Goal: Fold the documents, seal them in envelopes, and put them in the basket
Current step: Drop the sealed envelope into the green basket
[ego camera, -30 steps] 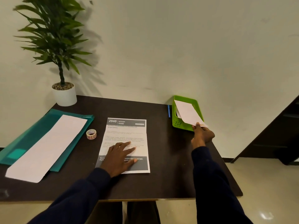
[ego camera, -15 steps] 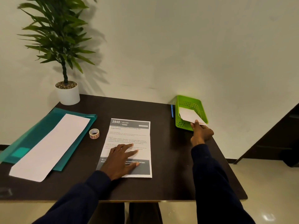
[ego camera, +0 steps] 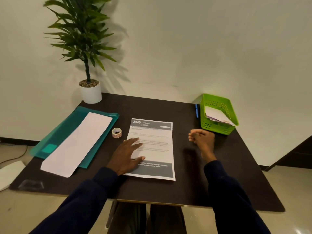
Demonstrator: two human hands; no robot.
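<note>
A printed document [ego camera: 156, 144] headed "2940" lies flat in the middle of the dark table. My left hand [ego camera: 127, 154] rests flat on its left side with fingers spread. Empty, with fingers loosely curled, my right hand [ego camera: 201, 138] hovers over the table between the document and the green basket [ego camera: 217, 128]. White sealed envelopes [ego camera: 217, 115] lean inside the basket at the back right. A long white envelope [ego camera: 77, 142] lies on a teal folder [ego camera: 57, 137] at the left.
A small tape roll [ego camera: 116, 132] sits between the folder and the document. A blue pen [ego camera: 196, 110] lies just left of the basket. A potted plant [ego camera: 90, 92] stands at the back left corner. The table edge runs close to the basket's right.
My right hand let go of the envelope in the basket and drew back toward the document. The left hand stayed on the document. The camera shifted leftward.
</note>
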